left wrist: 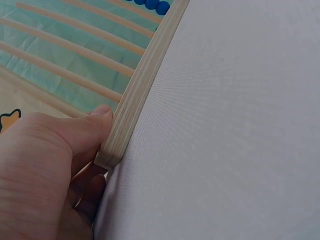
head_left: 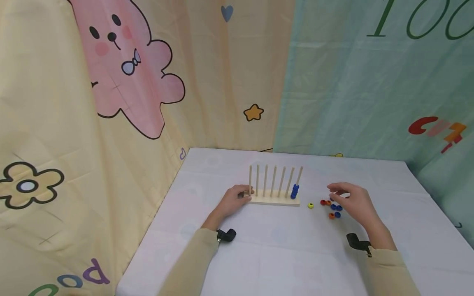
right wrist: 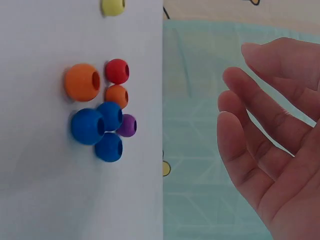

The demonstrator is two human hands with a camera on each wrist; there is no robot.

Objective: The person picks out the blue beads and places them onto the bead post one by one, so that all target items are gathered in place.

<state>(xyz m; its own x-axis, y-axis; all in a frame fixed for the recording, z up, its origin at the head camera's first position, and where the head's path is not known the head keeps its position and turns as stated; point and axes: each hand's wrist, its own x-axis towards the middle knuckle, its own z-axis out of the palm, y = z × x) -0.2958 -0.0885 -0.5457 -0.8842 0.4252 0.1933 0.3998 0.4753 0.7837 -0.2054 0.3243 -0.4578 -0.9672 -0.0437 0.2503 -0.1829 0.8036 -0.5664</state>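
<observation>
A pale wooden peg rack (head_left: 274, 200) with a row of upright pegs stands on the table. Several blue beads (head_left: 294, 191) are stacked low on its rightmost peg. My left hand (head_left: 233, 201) grips the rack's left end; in the left wrist view its thumb presses the edge of the base (left wrist: 142, 80). My right hand (head_left: 353, 201) hovers over loose beads, fingers gently bent and apart, holding nothing. In the right wrist view, blue beads (right wrist: 87, 126) touch one another beside a purple bead (right wrist: 127, 125), a red bead (right wrist: 116, 71) and orange beads (right wrist: 80, 82).
A yellow bead (head_left: 310, 205) lies apart, between the rack and the other loose beads. White cloth covers the table (head_left: 274, 255). Printed curtains (head_left: 229, 74) hang behind it and along its left side.
</observation>
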